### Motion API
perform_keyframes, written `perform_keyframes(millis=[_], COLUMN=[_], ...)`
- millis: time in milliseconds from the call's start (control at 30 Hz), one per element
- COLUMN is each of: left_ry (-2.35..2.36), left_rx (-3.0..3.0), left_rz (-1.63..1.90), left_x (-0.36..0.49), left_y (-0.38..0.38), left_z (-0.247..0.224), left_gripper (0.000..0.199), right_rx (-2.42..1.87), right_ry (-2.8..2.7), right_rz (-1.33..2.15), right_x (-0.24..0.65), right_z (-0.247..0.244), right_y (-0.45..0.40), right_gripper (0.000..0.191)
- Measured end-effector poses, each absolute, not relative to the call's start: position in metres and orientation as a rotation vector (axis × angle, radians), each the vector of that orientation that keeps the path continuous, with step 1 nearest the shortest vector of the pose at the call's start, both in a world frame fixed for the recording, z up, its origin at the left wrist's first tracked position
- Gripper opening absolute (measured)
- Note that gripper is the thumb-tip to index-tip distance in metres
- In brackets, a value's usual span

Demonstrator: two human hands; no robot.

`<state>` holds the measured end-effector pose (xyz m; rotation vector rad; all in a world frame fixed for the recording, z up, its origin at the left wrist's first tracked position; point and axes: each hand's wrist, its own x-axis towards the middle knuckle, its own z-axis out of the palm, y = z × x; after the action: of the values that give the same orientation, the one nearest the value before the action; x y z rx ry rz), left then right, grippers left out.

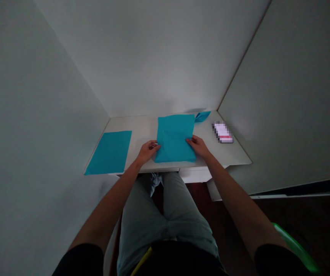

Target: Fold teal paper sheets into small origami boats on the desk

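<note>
A blue sheet (175, 134) is held over the middle of the white desk, with a faint crease across it. My left hand (148, 150) pinches its left edge between thumb and fingers. On the opposite edge, my right hand (197, 145) grips the same sheet, thumb on top. Another blue sheet (109, 152) lies flat at the desk's left end. Behind the held sheet's upper right corner sits a small folded blue piece (202, 116).
A phone (223, 132) with a lit, pixelated screen lies on the right part of the white desk (234, 153). Walls enclose the desk at the left, back and right. A drawer (195, 174) shows under the front edge.
</note>
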<state>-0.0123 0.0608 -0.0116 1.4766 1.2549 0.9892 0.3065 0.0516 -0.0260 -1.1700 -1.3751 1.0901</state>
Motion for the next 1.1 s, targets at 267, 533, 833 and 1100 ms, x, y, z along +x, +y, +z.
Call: perform_keyframes(millis=[267, 533, 833, 1100], left_ry=[1.225, 1.208, 1.099, 1.151], left_rx=[1.316, 1.379, 1.29, 1.233], left_rz=[1.147, 1.136, 1.145, 1.164], left_x=[-0.015, -0.021, -0.022, -0.021], left_y=[0.076, 0.078, 0.082, 0.083], left_z=[-0.033, -0.045, -0.047, -0.046], left_gripper=[0.033, 0.052, 0.062, 0.034], right_rx=[-1.236, -1.124, -1.088, -1.109], right_ry=[-1.34, -1.304, -1.28, -1.326], right_rz=[1.019, 1.146, 1.036, 0.948], right_x=[0.313, 0.309, 0.315, 0.32], right_z=[-0.05, -0.047, -0.045, -0.055], right_y=[0.053, 0.049, 0.052, 0.055], right_gripper=[0.048, 0.051, 0.039, 0.028])
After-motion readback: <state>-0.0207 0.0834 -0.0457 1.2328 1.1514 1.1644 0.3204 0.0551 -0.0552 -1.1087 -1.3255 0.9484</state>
